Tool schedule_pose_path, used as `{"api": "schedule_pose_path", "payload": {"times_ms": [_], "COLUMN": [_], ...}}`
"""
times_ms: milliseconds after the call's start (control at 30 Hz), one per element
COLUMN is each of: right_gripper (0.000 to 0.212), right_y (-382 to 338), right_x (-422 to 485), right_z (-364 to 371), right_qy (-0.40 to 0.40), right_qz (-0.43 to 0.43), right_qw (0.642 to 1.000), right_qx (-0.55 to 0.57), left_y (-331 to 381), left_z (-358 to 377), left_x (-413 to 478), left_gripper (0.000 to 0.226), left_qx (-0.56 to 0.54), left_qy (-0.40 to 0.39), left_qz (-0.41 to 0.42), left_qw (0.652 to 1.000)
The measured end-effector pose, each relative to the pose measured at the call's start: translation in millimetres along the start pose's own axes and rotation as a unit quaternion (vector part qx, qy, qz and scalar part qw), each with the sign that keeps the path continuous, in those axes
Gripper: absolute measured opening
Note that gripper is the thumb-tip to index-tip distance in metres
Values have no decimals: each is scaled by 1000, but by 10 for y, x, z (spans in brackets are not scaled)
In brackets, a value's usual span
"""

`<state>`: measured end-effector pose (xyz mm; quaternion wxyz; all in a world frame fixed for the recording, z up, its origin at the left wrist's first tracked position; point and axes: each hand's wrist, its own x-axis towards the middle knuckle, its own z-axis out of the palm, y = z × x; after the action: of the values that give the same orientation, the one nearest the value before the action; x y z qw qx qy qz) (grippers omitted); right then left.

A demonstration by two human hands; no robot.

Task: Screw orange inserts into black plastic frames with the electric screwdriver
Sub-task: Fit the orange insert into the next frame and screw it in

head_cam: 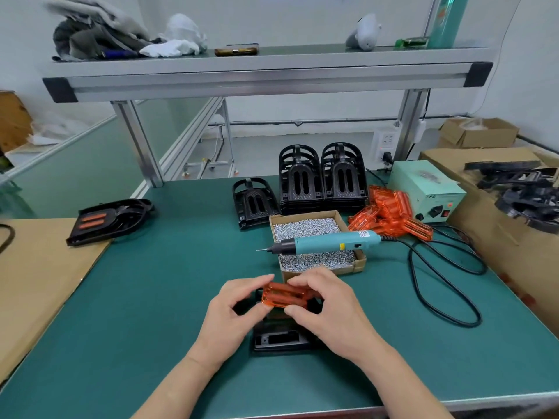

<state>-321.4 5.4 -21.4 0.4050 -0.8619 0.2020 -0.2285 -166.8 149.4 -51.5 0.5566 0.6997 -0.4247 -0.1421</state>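
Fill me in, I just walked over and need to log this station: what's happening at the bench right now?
A person is fitting an orange insert, held in both the left hand and the right hand, onto a black frame lying on the green mat. The electric screwdriver is untouched, resting across an open box of screws. More orange inserts and stacked black frames wait behind. One finished frame sits to the left.

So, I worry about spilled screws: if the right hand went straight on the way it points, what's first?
Probably the left hand, since the right hand points left across the orange insert; depth is unclear.
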Motion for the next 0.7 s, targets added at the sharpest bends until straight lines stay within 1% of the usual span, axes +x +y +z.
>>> {"api": "schedule_pose_path", "payload": {"times_ms": [67, 133, 167, 233, 333, 400, 533, 700], "right_gripper": [33, 25, 22, 21, 24, 28, 36, 35], "right_y": [-7, -8, -6, -7, -1, 1, -8, -31], "right_x": [-7, -3, 1, 8, 9, -9, -44, -51], "right_z": [1, 5, 7, 11, 3, -7, -39, -45], "right_qy": [7, 23, 33, 42, 29, 23, -1, 0], "right_qz": [9, 11, 9, 11, 22, 23, 44, 69], "right_qw": [1000, 999, 998, 998, 999, 999, 996, 994], "right_qx": [23, 46, 47, 39, 36, 30, 72, 88], "left_y": [11, 29, 35, 23, -2, -15, 16, 41], "left_z": [6, 9, 7, 4, -1, -4, 3, 7], "left_x": [1, 8, 11, 11, 23, 26, 20, 14], "left_gripper": [29, 9, 14, 31, 42, 41, 35, 38], "left_qx": [18, 33, 41, 58, 73, 73, 63, 64], "left_qy": [20, 37, 38, 31, 23, 25, 35, 35], "left_qz": [16, 1, -9, -14, -14, -14, -9, 11], "left_qw": [1000, 999, 998, 998, 997, 997, 997, 997]}}
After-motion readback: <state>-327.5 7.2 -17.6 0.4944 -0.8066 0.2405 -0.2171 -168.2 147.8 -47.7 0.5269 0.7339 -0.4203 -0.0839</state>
